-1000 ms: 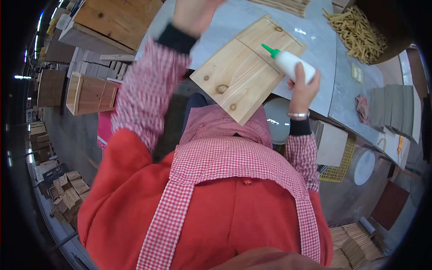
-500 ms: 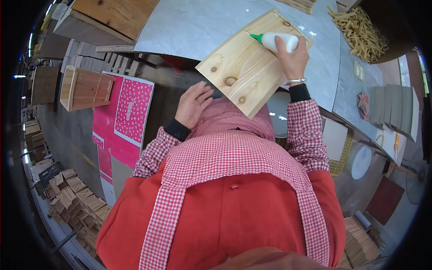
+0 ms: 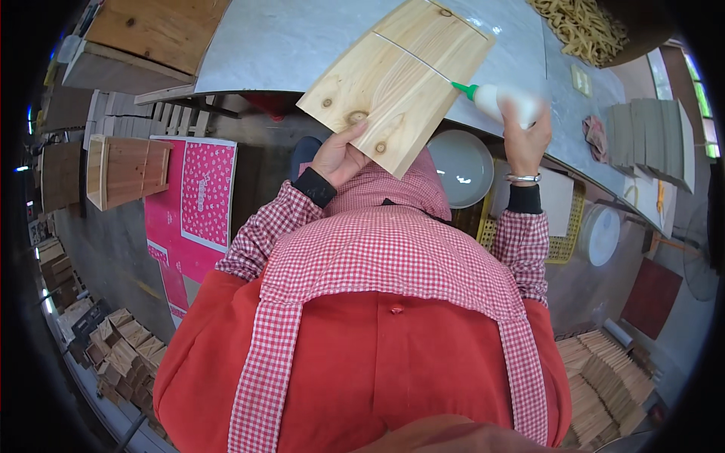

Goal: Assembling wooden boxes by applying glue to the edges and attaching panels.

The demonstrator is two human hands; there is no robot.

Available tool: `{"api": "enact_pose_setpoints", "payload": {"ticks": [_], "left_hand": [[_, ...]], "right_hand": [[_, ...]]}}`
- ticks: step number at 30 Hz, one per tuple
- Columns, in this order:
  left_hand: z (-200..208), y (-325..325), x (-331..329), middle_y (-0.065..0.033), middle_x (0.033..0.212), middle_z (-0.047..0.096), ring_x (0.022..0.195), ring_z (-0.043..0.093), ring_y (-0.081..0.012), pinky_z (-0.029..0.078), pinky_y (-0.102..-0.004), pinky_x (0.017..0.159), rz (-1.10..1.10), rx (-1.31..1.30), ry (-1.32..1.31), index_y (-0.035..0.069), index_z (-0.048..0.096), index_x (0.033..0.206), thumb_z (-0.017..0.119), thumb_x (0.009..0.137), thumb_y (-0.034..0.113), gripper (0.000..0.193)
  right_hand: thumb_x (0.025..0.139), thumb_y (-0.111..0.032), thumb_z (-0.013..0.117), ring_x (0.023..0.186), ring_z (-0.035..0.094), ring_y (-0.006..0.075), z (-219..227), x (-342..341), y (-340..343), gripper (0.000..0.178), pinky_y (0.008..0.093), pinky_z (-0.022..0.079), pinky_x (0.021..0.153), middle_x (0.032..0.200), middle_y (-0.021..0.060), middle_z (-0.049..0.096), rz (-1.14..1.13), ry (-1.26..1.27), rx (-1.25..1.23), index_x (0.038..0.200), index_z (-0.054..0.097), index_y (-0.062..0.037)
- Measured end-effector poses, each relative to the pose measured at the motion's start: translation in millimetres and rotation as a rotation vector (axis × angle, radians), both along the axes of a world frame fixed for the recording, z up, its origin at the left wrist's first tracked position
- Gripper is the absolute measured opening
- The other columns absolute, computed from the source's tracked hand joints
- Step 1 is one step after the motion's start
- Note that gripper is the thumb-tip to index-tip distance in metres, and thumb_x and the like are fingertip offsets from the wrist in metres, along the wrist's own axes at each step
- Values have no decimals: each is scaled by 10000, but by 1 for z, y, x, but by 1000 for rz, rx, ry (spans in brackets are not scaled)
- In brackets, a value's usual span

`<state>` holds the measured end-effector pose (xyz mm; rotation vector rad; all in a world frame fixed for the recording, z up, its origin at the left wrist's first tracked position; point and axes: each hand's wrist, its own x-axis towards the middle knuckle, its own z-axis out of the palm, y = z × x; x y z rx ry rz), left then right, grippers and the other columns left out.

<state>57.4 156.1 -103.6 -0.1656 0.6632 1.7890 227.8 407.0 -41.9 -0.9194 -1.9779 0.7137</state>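
Note:
A pale wooden board (image 3: 408, 83) with dark knots rests on the table and juts over its near edge. My left hand (image 3: 340, 156) grips the board's near left edge, thumb on top and fingers underneath, partly hidden. In my right hand (image 3: 526, 136) is a white glue bottle (image 3: 502, 104) with a green nozzle, tilted with its tip at the board's right edge. A thin pale line of glue (image 3: 411, 54) runs across the board to that tip. Another line lies along the far edge. Motion blurs the bottle's rear end.
The grey-white table (image 3: 279, 45) carries a wooden box (image 3: 155, 34) at left, a heap of tan strips (image 3: 581, 30), a pink cloth (image 3: 595, 137) and stacked grey boards (image 3: 653, 143) at right. A round white basin (image 3: 459, 167) sits below the table edge. Left stands a pink-covered surface (image 3: 162, 204).
My left hand has moved up and taken hold of the board. The bottle has gone right across it, leaving a glue line. The view has shifted, so the board appears farther up and left.

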Motion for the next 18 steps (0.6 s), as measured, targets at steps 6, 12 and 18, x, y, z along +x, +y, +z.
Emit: {"api": "enact_pose_setpoints", "payload": {"ticks": [6, 12, 18], "left_hand": [[11, 3, 0, -156, 1325, 498, 1211, 509, -266, 418, -433, 1032, 72, -8, 58, 13, 362, 1345, 542, 938, 139, 462], [22, 0, -2, -158, 1333, 491, 1230, 489, -281, 410, -445, 1035, 97, 27, 86, 20, 350, 1360, 526, 942, 139, 469], [30, -7, 1, -158, 1343, 481, 1238, 480, -292, 406, -454, 1037, 90, 6, 93, 34, 347, 1370, 514, 945, 137, 468]], "right_hand": [[819, -272, 717, 508, 512, 108, -6, 12, 2, 339, 235, 393, 442, 732, 56, 590, -2, 231, -428, 972, 568, -9], [844, -279, 691, 438, 471, 69, 11, 20, 8, 291, 193, 323, 363, 668, 22, 553, 88, 311, -679, 926, 560, -33], [823, -295, 704, 421, 492, 97, 14, 3, 44, 342, 220, 346, 341, 684, 51, 566, -70, 578, -611, 902, 551, 1]]}}
